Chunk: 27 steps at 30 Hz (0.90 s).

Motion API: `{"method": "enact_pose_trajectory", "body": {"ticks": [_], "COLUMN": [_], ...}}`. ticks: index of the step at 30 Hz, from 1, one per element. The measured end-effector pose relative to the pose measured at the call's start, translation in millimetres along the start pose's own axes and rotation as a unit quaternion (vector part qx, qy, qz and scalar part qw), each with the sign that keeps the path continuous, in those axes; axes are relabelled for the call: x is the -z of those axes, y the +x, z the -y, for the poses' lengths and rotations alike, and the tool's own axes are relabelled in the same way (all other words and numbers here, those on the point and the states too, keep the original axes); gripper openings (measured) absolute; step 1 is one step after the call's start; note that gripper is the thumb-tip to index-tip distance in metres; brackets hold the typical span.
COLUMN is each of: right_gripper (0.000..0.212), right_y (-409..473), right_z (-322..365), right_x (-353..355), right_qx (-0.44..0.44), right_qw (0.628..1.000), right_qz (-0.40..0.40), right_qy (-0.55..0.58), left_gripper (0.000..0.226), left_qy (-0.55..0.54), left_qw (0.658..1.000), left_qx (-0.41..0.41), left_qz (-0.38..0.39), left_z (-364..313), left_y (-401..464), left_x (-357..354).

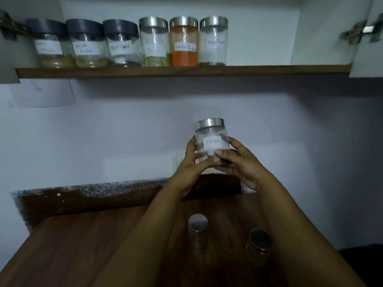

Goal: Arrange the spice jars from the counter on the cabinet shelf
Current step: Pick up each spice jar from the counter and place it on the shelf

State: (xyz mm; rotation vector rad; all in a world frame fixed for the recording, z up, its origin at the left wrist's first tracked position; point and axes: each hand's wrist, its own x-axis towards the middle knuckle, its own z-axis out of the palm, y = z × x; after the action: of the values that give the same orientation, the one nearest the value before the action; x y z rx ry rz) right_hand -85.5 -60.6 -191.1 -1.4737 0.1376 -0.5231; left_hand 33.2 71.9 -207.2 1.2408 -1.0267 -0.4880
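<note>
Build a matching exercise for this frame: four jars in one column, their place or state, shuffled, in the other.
Things:
1. cloves jar
2. red chilli powder jar
3. dark-lidded black pepper jar
4. two steel-lidded jars

Places or states:
A. standing on the counter
B. held in both hands
C. on the shelf, orange contents
D. on the shelf, third from left

Pairs: 1-B, 2-C, 3-D, 4-A

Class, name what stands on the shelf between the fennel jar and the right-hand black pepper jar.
The red chilli powder jar, steel-lidded, stands between the fennel jar and the black pepper jar; head view.
</note>
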Motion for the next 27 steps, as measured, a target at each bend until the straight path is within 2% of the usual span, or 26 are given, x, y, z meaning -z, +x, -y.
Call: {"method": "enact_pose_trajectory", "body": {"ticks": [4, 8, 13, 17, 23, 27], "right_gripper": [0.076, 0.076, 0.073, 0.081, 0.081, 0.086], "right_y": [3, 12, 29, 48, 69, 78], "right_z": [39, 81, 136, 169, 210, 232], "right_x": [1, 5, 20, 36, 66, 86], "right_qx": [0.072, 0.131, 0.199, 0.217, 0.23, 0.243], "right_qw": [0.997, 0.989, 0.975, 0.968, 0.954, 0.94], "right_qz": [-0.031, -0.051, -0.032, -0.053, -0.055, -0.064], "right_qy": [0.0, -0.053, -0.093, -0.114, -0.184, -0.23], "left_gripper": [0.083, 0.08, 0.077, 0.073, 0.074, 0.084], "left_qy": [0.031, 0.021, 0.047, 0.058, 0.092, 0.149], "left_qw": [0.996, 0.989, 0.979, 0.973, 0.961, 0.945], "left_qx": [-0.079, -0.137, -0.194, -0.22, -0.255, -0.279], "left_qz": [-0.036, -0.049, -0.039, -0.045, -0.058, -0.087], "left_z": [-38, -75, -116, -140, -162, -173], "left_y": [20, 44, 79, 106, 141, 160], "left_x": [-8, -17, -24, -33, -48, -64]}}
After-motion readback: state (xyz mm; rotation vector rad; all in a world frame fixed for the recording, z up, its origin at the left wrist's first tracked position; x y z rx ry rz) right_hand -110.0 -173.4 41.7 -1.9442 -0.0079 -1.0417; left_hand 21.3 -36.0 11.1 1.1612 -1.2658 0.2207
